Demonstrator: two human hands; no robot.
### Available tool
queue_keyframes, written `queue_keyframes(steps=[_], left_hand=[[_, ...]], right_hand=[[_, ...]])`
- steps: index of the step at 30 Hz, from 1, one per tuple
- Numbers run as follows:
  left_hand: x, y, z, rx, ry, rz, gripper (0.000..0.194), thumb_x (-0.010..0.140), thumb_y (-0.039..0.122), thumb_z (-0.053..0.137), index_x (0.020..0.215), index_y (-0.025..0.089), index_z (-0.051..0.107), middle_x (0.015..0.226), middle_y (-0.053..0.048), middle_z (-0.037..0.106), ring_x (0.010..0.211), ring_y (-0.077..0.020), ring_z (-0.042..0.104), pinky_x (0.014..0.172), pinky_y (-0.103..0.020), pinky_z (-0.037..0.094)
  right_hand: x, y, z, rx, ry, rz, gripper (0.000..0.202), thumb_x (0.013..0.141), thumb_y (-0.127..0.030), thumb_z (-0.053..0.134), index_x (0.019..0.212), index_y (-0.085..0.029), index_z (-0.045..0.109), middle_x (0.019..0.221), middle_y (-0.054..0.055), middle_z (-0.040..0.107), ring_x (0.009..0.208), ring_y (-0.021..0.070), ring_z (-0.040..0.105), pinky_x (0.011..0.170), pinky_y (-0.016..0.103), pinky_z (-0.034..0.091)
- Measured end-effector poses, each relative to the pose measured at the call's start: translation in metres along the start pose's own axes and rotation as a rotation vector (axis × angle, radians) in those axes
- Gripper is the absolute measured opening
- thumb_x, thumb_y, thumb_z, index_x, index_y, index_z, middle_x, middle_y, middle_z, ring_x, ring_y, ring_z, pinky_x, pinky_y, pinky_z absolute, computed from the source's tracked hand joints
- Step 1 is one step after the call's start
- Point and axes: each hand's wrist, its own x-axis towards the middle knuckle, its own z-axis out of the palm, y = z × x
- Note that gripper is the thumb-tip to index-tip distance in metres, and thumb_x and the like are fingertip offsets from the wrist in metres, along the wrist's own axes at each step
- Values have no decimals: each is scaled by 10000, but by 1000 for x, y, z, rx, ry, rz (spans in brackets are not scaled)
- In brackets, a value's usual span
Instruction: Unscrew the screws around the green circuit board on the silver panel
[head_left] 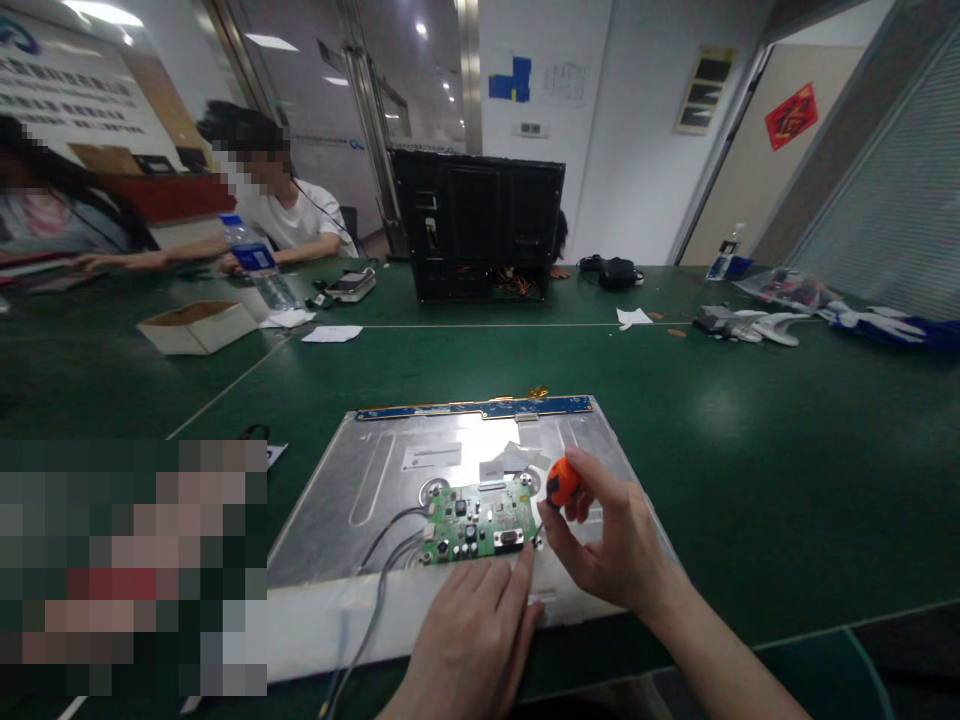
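A flat metal display panel (367, 470) lies on the table in front of me, with a green circuit board (487, 510) on its near middle. My right hand (607, 530) is closed on a short screwdriver (564, 482) with a round orange handle. The screwdriver tilts, its tip at the board's lower right corner. Beside that tip, the outstretched index finger of my left hand (480, 620) touches the corner. The rest of my left hand lies flat on the panel's near white edge. Grey cables (382, 590) run from the board's left side towards me.
A large black monitor housing (480, 225) stands at the back. A water bottle (262, 265) and an open box (199, 328) are at the left; gloves (750, 325) lie at the right. Two people sit at the far left. A blurred-out patch covers the lower left.
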Motion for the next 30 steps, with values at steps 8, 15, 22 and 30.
queue_keyframes(steps=[8, 15, 22, 30], left_hand=[[0, 1, -1, 3, -1, 0, 380, 1006, 206, 237, 1145, 75, 566, 774, -90, 640, 656, -208, 615, 576, -323, 504], [-1, 0, 0, -5, -2, 0, 369, 1002, 200, 246, 1146, 82, 564, 778, -85, 637, 673, -206, 614, 603, -324, 508], [-1, -1, 0, -11, -14, -16, 340, 988, 194, 289, 1159, 95, 566, 819, -93, 651, 710, -208, 624, 643, -336, 526], [0, 0, 0, -15, -20, -8, 342, 991, 189, 275, 1153, 82, 556, 808, -94, 645, 700, -219, 625, 624, -349, 526]], right_hand=[[2, -2, -2, 12, -12, -4, 596, 858, -116, 532, 1400, -164, 288, 803, -2, 650, 510, 101, 525, 433, 227, 460], [-2, 0, -1, 17, -10, 22, 617, 845, -107, 514, 1415, -172, 286, 824, 11, 670, 510, 97, 551, 446, 218, 479], [0, 0, -1, -15, -1, 3, 596, 873, -146, 536, 1409, -184, 279, 793, -4, 658, 494, 102, 535, 444, 228, 475], [0, 0, -1, 17, -22, 10, 603, 857, -131, 554, 1398, -161, 291, 826, 12, 664, 532, 110, 554, 445, 225, 473]])
